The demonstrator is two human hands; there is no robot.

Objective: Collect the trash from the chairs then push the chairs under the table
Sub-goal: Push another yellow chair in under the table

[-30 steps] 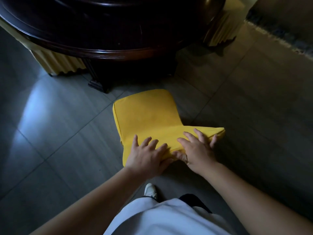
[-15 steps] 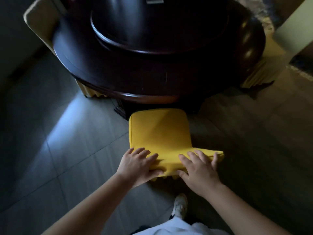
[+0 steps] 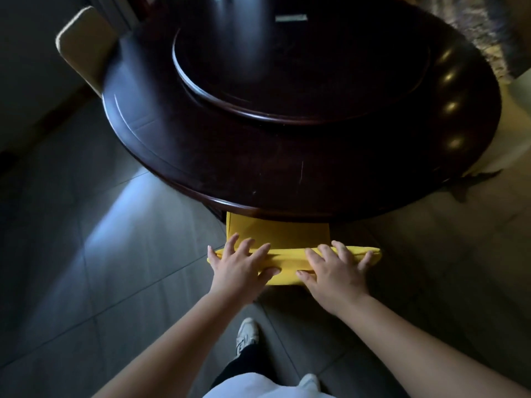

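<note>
Both hands sit on the top edge of the yellow chair (image 3: 277, 234)'s backrest. The left hand (image 3: 240, 268) lies over the left end with its fingers spread and draped across the edge, thumb underneath on the near face; the right hand (image 3: 334, 271) lies over the right part the same way, fingers splayed forward, little finger out toward the backrest's right corner. Both hands are grasping the backrest loosely.

Just beyond the fingers, the chair's seat runs under the rim of the round dark table (image 3: 230, 156); only a short strip of yellow shows between the backrest and the rim. A raised round turntable (image 3: 301, 81) sits on the tabletop farther ahead. To the far left of the grip, a pale chair (image 3: 83, 44) stands tucked against the table's far edge, and to the far right another pale-covered chair (image 3: 514, 133) meets the rim. Behind the hands, toward the person, a white shoe (image 3: 246, 333) rests on the grey tiled floor (image 3: 86, 268).

Compared with 0.5 s ago, the seat has slid far under the table: then the whole cushion lay in the open with its front edge at the rim. The hands keep the same spots on the backrest.
</note>
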